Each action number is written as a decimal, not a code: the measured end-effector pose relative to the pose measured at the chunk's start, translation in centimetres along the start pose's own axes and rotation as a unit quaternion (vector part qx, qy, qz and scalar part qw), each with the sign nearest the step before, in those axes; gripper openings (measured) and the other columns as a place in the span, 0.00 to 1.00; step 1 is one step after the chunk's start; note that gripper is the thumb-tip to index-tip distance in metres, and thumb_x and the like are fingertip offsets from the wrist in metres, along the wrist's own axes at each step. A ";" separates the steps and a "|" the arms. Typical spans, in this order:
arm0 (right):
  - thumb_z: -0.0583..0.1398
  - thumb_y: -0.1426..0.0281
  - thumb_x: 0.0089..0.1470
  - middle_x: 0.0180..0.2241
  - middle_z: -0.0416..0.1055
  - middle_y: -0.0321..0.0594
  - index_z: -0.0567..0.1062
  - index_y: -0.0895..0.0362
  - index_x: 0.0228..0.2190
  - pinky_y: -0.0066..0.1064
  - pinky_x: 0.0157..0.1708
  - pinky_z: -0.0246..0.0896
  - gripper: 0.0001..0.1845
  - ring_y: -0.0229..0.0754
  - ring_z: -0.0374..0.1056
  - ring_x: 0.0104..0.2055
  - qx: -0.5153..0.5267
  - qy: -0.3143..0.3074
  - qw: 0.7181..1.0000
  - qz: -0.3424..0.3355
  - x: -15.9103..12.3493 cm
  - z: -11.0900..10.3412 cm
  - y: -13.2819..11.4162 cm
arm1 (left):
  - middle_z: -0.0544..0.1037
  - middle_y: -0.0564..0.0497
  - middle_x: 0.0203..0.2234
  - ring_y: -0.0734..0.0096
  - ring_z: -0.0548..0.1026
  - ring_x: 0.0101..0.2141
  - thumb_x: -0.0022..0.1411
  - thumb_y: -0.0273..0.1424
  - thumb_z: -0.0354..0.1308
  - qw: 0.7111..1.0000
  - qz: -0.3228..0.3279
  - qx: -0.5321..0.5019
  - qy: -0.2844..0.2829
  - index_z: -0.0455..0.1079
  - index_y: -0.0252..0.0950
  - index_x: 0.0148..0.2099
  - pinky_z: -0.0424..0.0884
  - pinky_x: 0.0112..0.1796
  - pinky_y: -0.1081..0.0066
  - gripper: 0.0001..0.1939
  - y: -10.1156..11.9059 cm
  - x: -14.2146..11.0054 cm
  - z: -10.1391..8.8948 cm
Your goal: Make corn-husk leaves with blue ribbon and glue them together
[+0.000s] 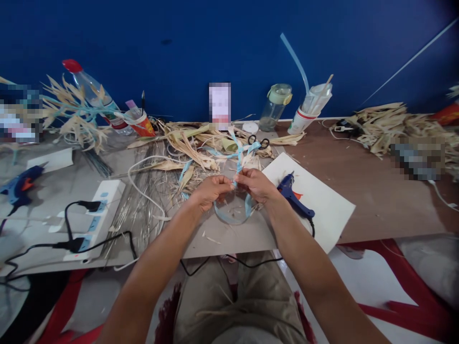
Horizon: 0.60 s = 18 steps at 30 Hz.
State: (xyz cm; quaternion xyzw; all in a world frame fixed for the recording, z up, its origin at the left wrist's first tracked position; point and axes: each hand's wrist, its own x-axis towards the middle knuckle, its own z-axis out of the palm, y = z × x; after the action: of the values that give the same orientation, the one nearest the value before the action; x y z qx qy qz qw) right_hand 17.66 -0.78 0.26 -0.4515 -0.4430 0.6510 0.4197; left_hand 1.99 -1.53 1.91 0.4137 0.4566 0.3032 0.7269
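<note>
Pinching a light-blue ribbon in left hand and right hand, with thumbs pressed to forefingers close together; holding it over the front of the grey work surface, between strewn dried corn husks and a blue hot-glue gun; rising upright above the grip, drooping in a loose loop below; probably very light, thin and limp, apt to twist or slip when slack; best taken flat between thumb and fingertip, right beside the meeting point, with gentle tension and no crushing
</note>
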 end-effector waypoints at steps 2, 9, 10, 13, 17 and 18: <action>0.66 0.61 0.34 0.13 0.54 0.25 0.62 0.57 0.17 0.26 0.21 0.43 0.19 0.28 0.49 0.17 -0.026 0.008 1.000 -0.009 -0.1 -0.1 -0.1 | 0.59 0.61 0.11 0.85 0.55 0.13 0.40 0.31 0.67 1.000 0.005 0.011 0.010 0.63 0.34 0.25 0.50 0.16 0.78 0.14 0.0 -0.2 0.2; 0.64 0.62 0.37 0.14 0.54 0.26 0.62 0.57 0.17 0.26 0.20 0.41 0.17 0.29 0.48 0.18 -0.176 0.057 0.982 -0.030 0.0 -0.5 0.2 | 0.61 0.60 0.13 0.85 0.55 0.14 0.40 0.34 0.66 0.997 0.030 0.074 0.024 0.64 0.33 0.24 0.48 0.17 0.77 0.14 -0.7 0.1 0.4; 0.65 0.63 0.36 0.14 0.54 0.26 0.62 0.57 0.16 0.26 0.20 0.40 0.17 0.29 0.47 0.19 -0.188 0.066 0.979 -0.032 0.0 -0.4 0.2 | 0.61 0.60 0.13 0.85 0.55 0.14 0.40 0.33 0.66 0.995 0.035 0.084 0.030 0.64 0.33 0.24 0.48 0.17 0.77 0.14 -0.8 0.1 0.4; 0.66 0.61 0.35 0.14 0.55 0.27 0.64 0.57 0.17 0.26 0.20 0.41 0.17 0.29 0.48 0.18 -0.151 0.069 0.986 -0.023 0.0 -0.3 0.0 | 0.62 0.59 0.13 0.85 0.57 0.14 0.40 0.32 0.65 0.995 0.034 0.080 0.043 0.64 0.33 0.23 0.50 0.17 0.77 0.12 -0.8 0.1 0.5; 0.65 0.56 0.37 0.15 0.58 0.28 0.71 0.59 0.22 0.26 0.20 0.46 0.18 0.30 0.52 0.19 0.007 0.009 1.000 0.001 -0.5 -0.4 -0.9 | 0.60 0.61 0.12 0.85 0.55 0.13 0.39 0.31 0.65 1.000 0.017 0.004 0.014 0.63 0.33 0.24 0.50 0.17 0.77 0.13 -0.3 -0.1 0.5; 0.66 0.57 0.37 0.16 0.60 0.30 0.73 0.59 0.25 0.26 0.21 0.48 0.18 0.30 0.53 0.19 0.040 -0.020 0.999 0.012 -0.7 -0.4 -1.1 | 0.60 0.61 0.12 0.86 0.54 0.12 0.39 0.31 0.65 1.000 0.014 -0.014 0.003 0.63 0.33 0.23 0.49 0.17 0.77 0.13 -0.2 -0.1 0.5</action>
State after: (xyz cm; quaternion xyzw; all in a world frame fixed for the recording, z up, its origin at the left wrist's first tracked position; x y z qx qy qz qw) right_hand 18.36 -1.04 1.38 -0.4264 -0.4197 0.6822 0.4203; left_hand 2.38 -1.88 1.92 0.4091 0.4489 0.3209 0.7268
